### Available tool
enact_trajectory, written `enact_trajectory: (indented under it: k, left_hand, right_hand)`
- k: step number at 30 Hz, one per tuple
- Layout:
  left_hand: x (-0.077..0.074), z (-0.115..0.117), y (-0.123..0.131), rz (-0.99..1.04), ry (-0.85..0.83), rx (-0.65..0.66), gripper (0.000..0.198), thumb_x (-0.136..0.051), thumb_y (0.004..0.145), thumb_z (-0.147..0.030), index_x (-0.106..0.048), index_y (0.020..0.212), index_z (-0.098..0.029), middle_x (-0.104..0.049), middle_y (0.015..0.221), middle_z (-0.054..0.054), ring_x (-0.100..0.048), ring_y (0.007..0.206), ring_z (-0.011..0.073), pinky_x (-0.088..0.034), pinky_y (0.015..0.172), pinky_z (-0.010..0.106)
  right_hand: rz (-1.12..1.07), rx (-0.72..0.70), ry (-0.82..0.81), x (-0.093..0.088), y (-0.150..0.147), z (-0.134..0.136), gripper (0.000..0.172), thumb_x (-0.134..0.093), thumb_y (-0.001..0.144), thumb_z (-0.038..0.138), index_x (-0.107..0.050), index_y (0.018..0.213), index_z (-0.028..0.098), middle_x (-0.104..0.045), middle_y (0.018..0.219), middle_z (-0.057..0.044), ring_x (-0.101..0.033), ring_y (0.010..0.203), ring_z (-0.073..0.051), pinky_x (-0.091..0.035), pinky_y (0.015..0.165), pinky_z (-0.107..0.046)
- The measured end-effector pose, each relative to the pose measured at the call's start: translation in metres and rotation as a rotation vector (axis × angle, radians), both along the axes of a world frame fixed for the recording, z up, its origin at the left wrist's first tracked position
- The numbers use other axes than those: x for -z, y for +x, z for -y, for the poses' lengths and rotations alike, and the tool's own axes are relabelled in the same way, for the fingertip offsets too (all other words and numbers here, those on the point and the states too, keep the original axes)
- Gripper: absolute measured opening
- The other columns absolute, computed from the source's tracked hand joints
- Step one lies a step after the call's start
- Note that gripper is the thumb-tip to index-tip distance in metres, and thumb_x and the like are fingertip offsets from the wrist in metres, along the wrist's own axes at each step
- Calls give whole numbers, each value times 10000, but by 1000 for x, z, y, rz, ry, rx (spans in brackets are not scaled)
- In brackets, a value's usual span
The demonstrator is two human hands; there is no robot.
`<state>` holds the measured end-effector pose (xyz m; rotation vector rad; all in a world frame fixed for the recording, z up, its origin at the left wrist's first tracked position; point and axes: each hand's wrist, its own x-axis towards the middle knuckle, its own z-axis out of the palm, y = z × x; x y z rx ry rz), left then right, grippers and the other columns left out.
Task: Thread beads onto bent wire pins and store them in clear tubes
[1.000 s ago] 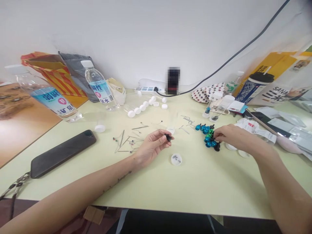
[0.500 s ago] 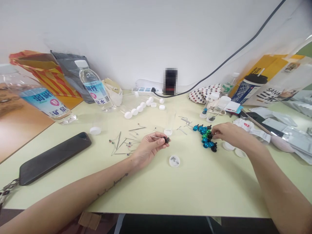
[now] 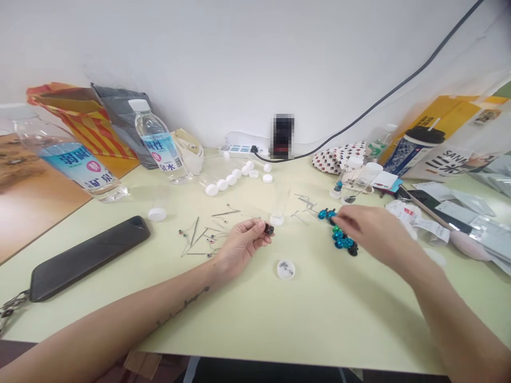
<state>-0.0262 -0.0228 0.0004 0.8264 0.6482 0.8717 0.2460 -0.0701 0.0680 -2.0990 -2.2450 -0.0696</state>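
Observation:
Between the thumb and fingers of my left hand (image 3: 245, 242) is a small dark knob-like part (image 3: 269, 229). A thin metal rod shows faintly by the thumb. My right hand (image 3: 357, 226) is closed in a pinch over a cluster of small shiny blue, green and black parts (image 3: 342, 242); what its fingertips hold, if anything, I cannot make out. A round white cap (image 3: 286, 269) with several tiny silver pieces lies between my hands. Left of my left hand, thin metal pins with small coloured ends (image 3: 195, 234) are scattered. A clear tube with a white cap (image 3: 277, 219) stands just beyond it.
A black phone (image 3: 91, 258) lies at the left, with two water bottles (image 3: 162, 151) behind it. White-capped tubes (image 3: 221, 184) lie by the power strip (image 3: 243, 149). Bent metal pieces (image 3: 304, 201) lie near the cluster. A lidded cup (image 3: 415, 149) and paper bag stand at right.
My right hand has lifted slightly and moved left over the cluster, covering more of it. My left hand has shifted slightly left, still holding the dark part. The camera view has shifted a little.

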Motion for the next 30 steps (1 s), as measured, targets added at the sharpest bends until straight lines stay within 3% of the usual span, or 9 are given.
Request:
enact_trajectory:
  k: [3,7,10,13,19,24,30]
  left_hand:
    - [-1,0,2,-7,-1,-11,160,-716,776,-270,-681,790,-114,-656,751,27,-579,619,66,-467,618,177]
    - [-1,0,3,-23,10,1,120,-749,738,-209,-700,806,-123,-679,794,26,-598,643,65,-481,654,172]
    - [-2,1,2,-38,19,14,111,-751,734,-194,-706,812,-129,-690,812,30,-618,677,77,-495,686,177]
    - [-2,1,2,-48,18,13,106,-752,733,-193,-709,804,-128,-695,806,34,-620,673,83,-505,704,190]
    - [-4,1,1,-47,10,17,100,-747,736,-193,-703,799,-129,-691,812,34,-622,679,84,-503,719,193]
    - [-5,3,3,-33,2,26,87,-746,737,-189,-704,788,-132,-694,804,27,-631,686,88,-509,728,194]
    - [-5,3,3,-50,19,35,94,-755,726,-171,-712,800,-133,-715,838,38,-649,740,103,-517,736,194]
  right_hand:
    - [-17,-225,-47,10,-30,6,279,-373,945,295,-560,758,204,-656,781,-35,-587,657,-170,-258,528,-288]
    - [63,-339,-88,31,-46,7,269,-389,948,268,-580,776,189,-660,783,-50,-589,641,-173,-188,495,-300]
    - [25,-330,-113,39,-45,4,178,-483,918,289,-594,813,197,-661,804,-43,-601,678,-185,-184,490,-290]
    - [-120,-309,-144,42,-42,0,61,-584,859,269,-596,900,226,-660,896,-24,-613,775,-196,-274,529,-267]
    - [-418,-310,-176,48,-47,-4,47,-548,865,185,-583,873,215,-616,921,-11,-598,824,-160,-414,708,-277]
    - [-534,-245,-156,54,-51,-5,59,-555,865,261,-574,881,207,-617,895,-26,-592,793,-163,-433,687,-283]
    - [-737,-173,-101,64,-53,-7,143,-510,855,216,-608,958,203,-637,815,-8,-569,691,-132,-426,642,-262]
